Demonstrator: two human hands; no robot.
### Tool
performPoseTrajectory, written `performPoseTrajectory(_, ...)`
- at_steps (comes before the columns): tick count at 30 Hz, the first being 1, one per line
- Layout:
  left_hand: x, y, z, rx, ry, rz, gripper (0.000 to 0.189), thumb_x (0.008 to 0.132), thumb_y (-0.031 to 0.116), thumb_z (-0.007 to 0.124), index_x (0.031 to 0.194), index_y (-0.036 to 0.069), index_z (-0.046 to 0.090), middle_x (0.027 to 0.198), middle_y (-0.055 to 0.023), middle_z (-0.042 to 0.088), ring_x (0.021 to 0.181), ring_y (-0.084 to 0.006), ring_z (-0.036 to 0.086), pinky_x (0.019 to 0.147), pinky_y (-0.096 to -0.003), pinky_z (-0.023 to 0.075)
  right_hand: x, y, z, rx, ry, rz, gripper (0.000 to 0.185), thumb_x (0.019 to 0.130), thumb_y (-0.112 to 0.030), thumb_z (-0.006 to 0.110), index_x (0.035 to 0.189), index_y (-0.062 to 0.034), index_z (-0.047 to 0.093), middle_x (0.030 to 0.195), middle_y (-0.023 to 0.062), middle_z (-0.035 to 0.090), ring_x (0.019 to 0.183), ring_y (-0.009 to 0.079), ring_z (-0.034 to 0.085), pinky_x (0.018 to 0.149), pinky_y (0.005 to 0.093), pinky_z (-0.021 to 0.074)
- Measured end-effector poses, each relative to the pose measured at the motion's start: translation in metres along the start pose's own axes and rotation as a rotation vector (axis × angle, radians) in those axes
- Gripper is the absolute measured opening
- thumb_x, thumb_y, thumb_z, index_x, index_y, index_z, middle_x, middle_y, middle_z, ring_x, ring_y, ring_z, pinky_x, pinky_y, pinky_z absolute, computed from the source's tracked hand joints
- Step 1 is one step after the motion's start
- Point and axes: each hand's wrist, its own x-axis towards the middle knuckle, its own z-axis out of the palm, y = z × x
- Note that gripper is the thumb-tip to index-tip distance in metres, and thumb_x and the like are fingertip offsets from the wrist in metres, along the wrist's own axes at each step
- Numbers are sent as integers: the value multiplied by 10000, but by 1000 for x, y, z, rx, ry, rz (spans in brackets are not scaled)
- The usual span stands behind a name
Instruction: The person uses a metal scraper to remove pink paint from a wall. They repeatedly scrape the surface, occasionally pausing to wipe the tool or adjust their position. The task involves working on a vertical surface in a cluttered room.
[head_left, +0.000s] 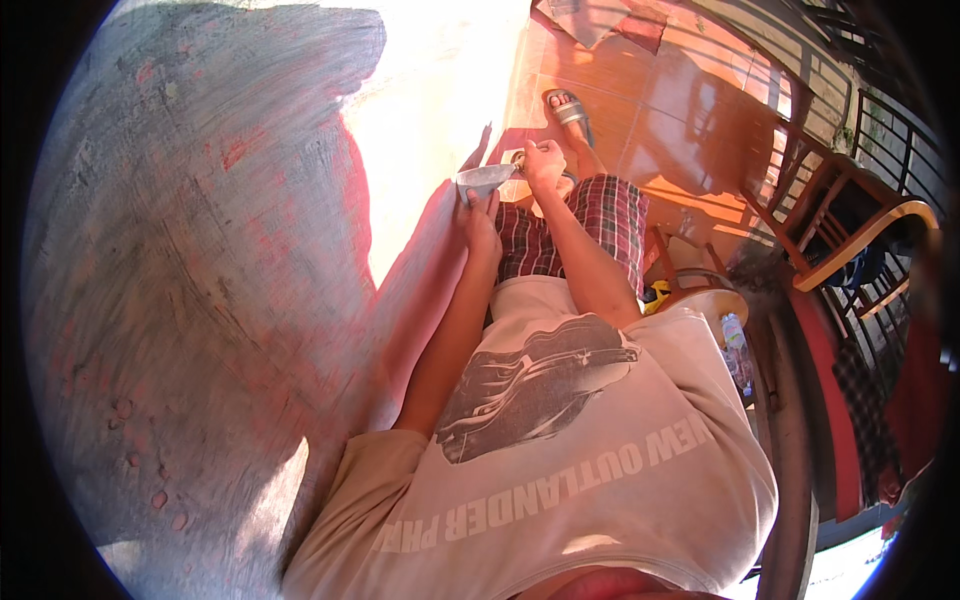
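Observation:
A grey metal trowel-like tool (486, 178) is held in front of my body, close to the wall. My left hand (482, 225) grips its broad end from below, with the thumb against the grey face. On the other side my right hand (544, 163) is closed around the narrow end, where a small brownish metal part shows beside the fingers. The fist hides whatever handle is there. To the left rises the wall (202, 225), smeared grey with red patches showing through. Strong sunlight washes out its upper part.
Orange floor tiles (607, 112) lie under my sandal (571, 114). At right are a round-topped wooden stool (712, 301), plastic bottles (736, 345) and a yellow object (658, 295). Farther right, a wooden chair (817, 266) holding dark cloth stands by metal railings (892, 142).

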Motion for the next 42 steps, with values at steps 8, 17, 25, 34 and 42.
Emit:
performPoseTrajectory(8,-25,10,-9,38,44,67,423,1096,275,489,1289,-99,531,1222,-201,635,1126,-301,673,1014,-431,581,-52,-36,-33,-204,7,132,400,806,-437,718,918,-53,729,890,164,766,937,317,729,906,398,528)
performPoseTrajectory(17,-49,39,-18,50,23,92,492,1101,262,472,1435,-97,423,1341,-230,575,1210,-348,632,1048,-463,550,-69,-36,-20,-253,65,86,379,789,-436,733,922,-82,749,877,133,770,938,302,734,884,413,541)
performPoseTrajectory(25,-70,68,-28,86,29,100,432,1095,230,488,1362,-110,491,1252,-218,616,1114,-329,679,965,-444,602,-97,-59,-67,-440,-370,-137,503,942,-462,520,981,-19,756,963,243,739,934,389,716,878,483,535)
performPoseTrajectory(34,-90,65,-24,2,-3,-47,423,1090,232,499,1390,-67,488,1264,-189,611,1102,-315,679,955,-422,602,-132,-100,-75,-795,-681,-989,416,965,-366,516,908,28,638,791,244,693,818,414,701,720,532,542)
performPoseTrajectory(42,-62,52,-39,98,-108,-27,489,1081,296,531,1417,-57,496,1311,-157,598,1147,-289,651,955,-408,601,-97,-62,-49,-721,-519,-1521,380,944,-158,576,1264,26,489,662,189,633,600,395,652,482,495,486)
